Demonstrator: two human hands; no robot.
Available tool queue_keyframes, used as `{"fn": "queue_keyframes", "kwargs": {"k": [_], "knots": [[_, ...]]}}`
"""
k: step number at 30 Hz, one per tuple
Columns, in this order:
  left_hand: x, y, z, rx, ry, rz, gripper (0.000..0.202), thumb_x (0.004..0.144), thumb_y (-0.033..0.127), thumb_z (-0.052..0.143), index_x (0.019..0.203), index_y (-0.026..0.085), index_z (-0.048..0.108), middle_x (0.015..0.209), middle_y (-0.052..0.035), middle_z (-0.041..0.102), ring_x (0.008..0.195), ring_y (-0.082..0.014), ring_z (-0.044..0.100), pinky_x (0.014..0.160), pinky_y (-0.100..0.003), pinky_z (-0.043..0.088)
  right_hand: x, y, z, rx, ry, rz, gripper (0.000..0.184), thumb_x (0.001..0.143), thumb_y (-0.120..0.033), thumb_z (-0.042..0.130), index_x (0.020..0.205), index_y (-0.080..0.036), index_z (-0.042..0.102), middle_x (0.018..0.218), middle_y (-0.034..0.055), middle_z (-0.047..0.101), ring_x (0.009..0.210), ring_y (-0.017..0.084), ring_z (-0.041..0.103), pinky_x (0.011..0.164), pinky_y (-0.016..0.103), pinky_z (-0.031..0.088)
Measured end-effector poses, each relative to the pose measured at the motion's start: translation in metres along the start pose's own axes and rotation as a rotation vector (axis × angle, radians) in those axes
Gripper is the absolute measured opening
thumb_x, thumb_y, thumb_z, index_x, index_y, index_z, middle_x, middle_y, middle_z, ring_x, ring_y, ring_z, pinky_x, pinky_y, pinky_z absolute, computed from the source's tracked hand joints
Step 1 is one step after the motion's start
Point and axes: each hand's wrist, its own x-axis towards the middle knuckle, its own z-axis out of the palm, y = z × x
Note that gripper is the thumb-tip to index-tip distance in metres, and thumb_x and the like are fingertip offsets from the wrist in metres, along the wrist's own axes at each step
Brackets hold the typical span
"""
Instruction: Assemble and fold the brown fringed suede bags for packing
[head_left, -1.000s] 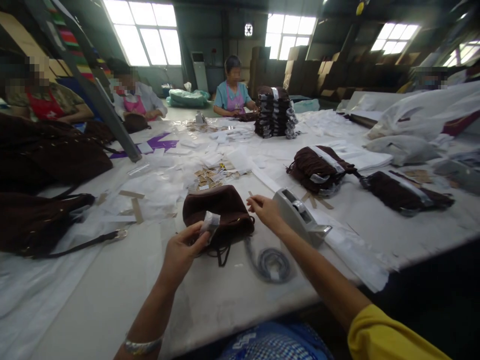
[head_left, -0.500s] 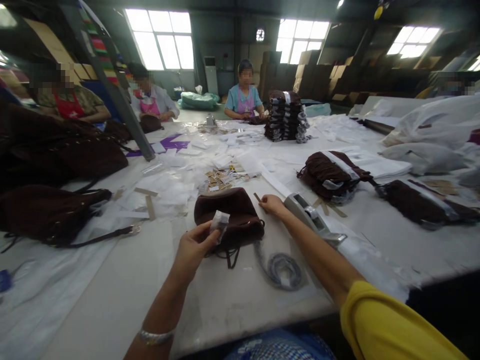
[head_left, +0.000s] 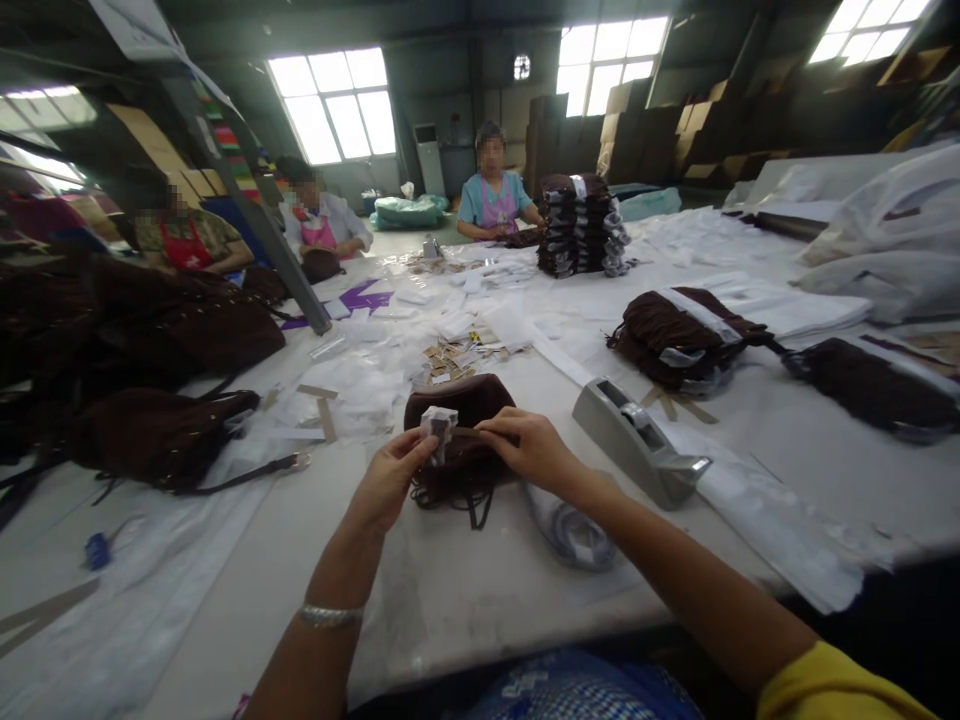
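Note:
My left hand (head_left: 391, 478) pinches a small bundle wrapped in crumpled white paper or film (head_left: 439, 432); what is inside cannot be made out. From the right, my right hand (head_left: 536, 450) is closed on a narrow brown strip (head_left: 469, 433), its far end beside the wrapped bundle. Both hands are above a dark brown bag (head_left: 457, 395), which lies on the table with its thin cords (head_left: 478, 510) toward me. Just right of the bag, partly behind my right forearm, is a coil of clear plastic (head_left: 574, 535).
A grey tape dispenser (head_left: 634, 440) stands right of my hands. Brown bundles with white bands (head_left: 679, 338) lie beyond it. More brown bags (head_left: 161, 425) lie at left, near a slanted metal post (head_left: 296, 275). Small cards (head_left: 448, 362) are scattered ahead. Co-workers sit across the table (head_left: 442, 640).
My right hand has moved left with the brown strip, from beside the bag to the wrapped bundle in my left hand. The view has shifted slightly.

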Motion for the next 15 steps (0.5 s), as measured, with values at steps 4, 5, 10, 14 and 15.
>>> {"fn": "queue_keyframes", "kwargs": {"k": [4,5,10,14,15], "knots": [[-0.0003,-0.0022,0.0002,0.003,0.017,0.004,0.042,0.068,0.036,0.084,0.104,0.016,0.074,0.093,-0.0052,0.075,0.085,-0.0163,0.066,0.081,-0.024,0.048,0.0039,-0.0043,0.0053,-0.049,0.023,0.019,0.017,0.087,-0.014,0.065,0.098,-0.019,0.077,0.085,0.0037,0.069,0.076,0.015,0.064,0.071,0.025,0.048],[0.0001,-0.0026,-0.0001,0.002,0.020,0.003,0.043,0.068,0.036,0.084,0.104,0.016,0.074,0.093,-0.0055,0.075,0.086,-0.0165,0.066,0.081,-0.024,0.048,0.0042,-0.0047,0.0058,-0.053,0.025,0.023,0.017,0.086,-0.014,0.065,0.098,-0.019,0.077,0.084,0.0036,0.069,0.075,0.015,0.064,0.070,0.024,0.048],[0.0004,-0.0016,-0.0008,0.002,0.027,0.002,0.043,0.069,0.037,0.083,0.104,0.015,0.073,0.091,-0.0060,0.075,0.083,-0.0161,0.066,0.079,-0.024,0.048,0.0043,-0.0053,0.0049,-0.095,0.066,0.047,0.016,0.085,-0.014,0.066,0.096,-0.019,0.077,0.086,0.0037,0.070,0.076,0.015,0.065,0.071,0.025,0.047],[-0.0006,-0.0012,-0.0009,0.024,0.015,0.008,0.044,0.070,0.038,0.083,0.106,0.014,0.072,0.094,-0.0074,0.075,0.085,-0.0177,0.066,0.079,-0.025,0.048,0.0055,-0.0039,0.0070,-0.076,0.034,0.040,0.016,0.086,-0.014,0.066,0.096,-0.020,0.077,0.085,0.0030,0.070,0.075,0.015,0.064,0.068,0.024,0.047],[-0.0005,-0.0017,-0.0011,0.035,0.008,0.012,0.044,0.071,0.037,0.082,0.107,0.014,0.072,0.095,-0.0078,0.074,0.086,-0.0185,0.066,0.080,-0.026,0.048,0.0064,-0.0034,0.0086,-0.069,0.020,0.030,0.016,0.086,-0.015,0.066,0.096,-0.021,0.077,0.085,0.0027,0.070,0.074,0.014,0.064,0.067,0.024,0.047]]}}
